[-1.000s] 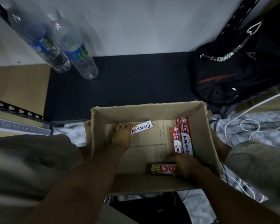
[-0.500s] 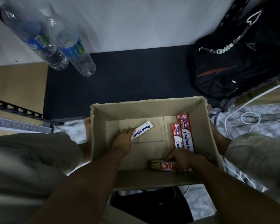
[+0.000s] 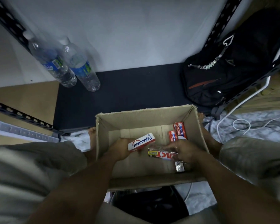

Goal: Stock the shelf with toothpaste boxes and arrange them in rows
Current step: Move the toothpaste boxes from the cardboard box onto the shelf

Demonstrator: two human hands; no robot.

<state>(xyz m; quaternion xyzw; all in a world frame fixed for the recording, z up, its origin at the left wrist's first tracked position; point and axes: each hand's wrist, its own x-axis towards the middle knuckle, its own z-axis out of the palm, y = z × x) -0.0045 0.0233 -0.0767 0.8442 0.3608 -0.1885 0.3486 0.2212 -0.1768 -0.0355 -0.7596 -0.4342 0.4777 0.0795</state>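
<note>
An open cardboard box (image 3: 199,126) sits on the floor between my knees. Inside it, my left hand (image 3: 120,149) grips a white Pepsodent toothpaste box (image 3: 141,141), lifted off the bottom. My right hand (image 3: 184,152) holds a red and yellow toothpaste box (image 3: 162,155), also raised. Two red Pepsodent boxes (image 3: 178,132) lie side by side at the box's right wall. Another small box (image 3: 179,166) lies under my right hand. The dark bottom shelf (image 3: 132,92) lies just beyond the cardboard box.
Two water bottles (image 3: 68,68) stand at the shelf's left end. A black backpack (image 3: 233,73) fills its right end. Black slotted shelf posts (image 3: 220,25) rise at both sides. White cables (image 3: 239,125) trail on the floor to the right.
My left hand has lifted the white Pepsodent box and drawn it toward me. My right hand has raised the red and yellow box off the bottom, uncovering a small box beneath.
</note>
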